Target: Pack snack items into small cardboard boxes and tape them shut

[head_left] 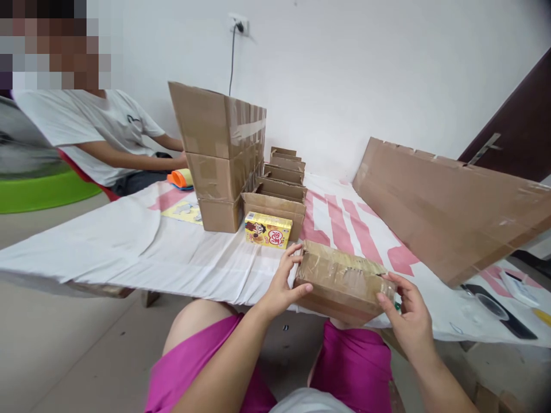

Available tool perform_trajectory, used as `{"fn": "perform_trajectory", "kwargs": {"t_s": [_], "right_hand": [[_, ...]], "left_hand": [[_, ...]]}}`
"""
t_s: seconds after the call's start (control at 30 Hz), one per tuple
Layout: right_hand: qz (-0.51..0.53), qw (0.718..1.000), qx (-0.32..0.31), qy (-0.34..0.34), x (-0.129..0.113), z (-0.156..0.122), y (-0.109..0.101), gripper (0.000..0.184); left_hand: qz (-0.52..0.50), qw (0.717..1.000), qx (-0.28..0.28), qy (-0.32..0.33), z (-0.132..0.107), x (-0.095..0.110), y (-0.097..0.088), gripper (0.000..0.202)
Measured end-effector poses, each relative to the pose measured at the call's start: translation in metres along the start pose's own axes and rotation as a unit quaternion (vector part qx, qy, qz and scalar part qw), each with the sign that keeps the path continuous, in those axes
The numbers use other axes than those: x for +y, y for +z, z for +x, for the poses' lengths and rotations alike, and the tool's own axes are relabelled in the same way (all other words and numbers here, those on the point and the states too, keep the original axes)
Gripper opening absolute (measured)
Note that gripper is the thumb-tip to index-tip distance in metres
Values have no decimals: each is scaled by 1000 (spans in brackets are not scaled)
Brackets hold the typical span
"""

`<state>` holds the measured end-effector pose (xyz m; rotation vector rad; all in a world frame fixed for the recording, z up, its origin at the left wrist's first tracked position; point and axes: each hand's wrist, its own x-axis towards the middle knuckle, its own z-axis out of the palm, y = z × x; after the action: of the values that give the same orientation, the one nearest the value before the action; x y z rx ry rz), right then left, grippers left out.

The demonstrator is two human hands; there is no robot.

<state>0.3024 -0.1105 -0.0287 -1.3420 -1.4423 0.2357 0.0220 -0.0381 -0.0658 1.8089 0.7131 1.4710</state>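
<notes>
A brown cardboard box [344, 281] wrapped in clear tape is between my two hands at the table's front edge. My left hand [286, 281] grips its left end, thumb on the near side and fingers behind. At the right end, my right hand [407, 304] clasps the box between thumb and fingers. A small green bit shows beside the right thumb. Just beyond my left hand a yellow snack box [268, 230] stands on the cloth, in front of a row of open cardboard boxes [275, 203].
Taped cardboard boxes [219, 178] form a tall stack left of the row. A large cardboard panel [447, 212] leans outward on the right, near a tape roll [493, 304]. White cloth [124, 246] covers the table. A person in a white shirt [107, 126] sits at the left.
</notes>
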Motion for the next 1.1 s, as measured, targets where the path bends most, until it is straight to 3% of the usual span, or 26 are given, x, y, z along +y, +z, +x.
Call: {"fn": "perform_trajectory", "kwargs": {"t_s": [0.13,0.27,0.37,0.47,0.57,0.67,0.8,1.0,1.1], "right_hand": [[64,998,11,-28,-12,-8,-7,33],[144,983,-103,-49,-19,-12,-15,28],[75,985,-146,-43,-22,-4,-16,23],[-49,986,-112,-114,-29,11,-14,21],[-180,953,-115,-213,-37,22,-9,33],[-245,919,-171,-256,-38,23,-2,38],[-265,910,-178,-265,-29,15,3,30],[-272,904,-192,-268,-27,13,3,27],[-268,904,-211,-259,-32,21,1,27]], "left_hand": [[-4,999,-26,22,-1,2,1,36],[-46,999,-21,0,-2,0,4,30],[-73,997,-24,-18,-2,3,2,31],[-74,996,-54,-13,-1,6,-6,33],[-74,994,-86,0,1,8,-13,48],[-50,997,-58,4,1,11,-12,66],[100,994,-14,39,-3,20,-5,42],[174,978,-87,77,1,29,-8,25],[190,975,-88,77,2,28,-9,22]]}}
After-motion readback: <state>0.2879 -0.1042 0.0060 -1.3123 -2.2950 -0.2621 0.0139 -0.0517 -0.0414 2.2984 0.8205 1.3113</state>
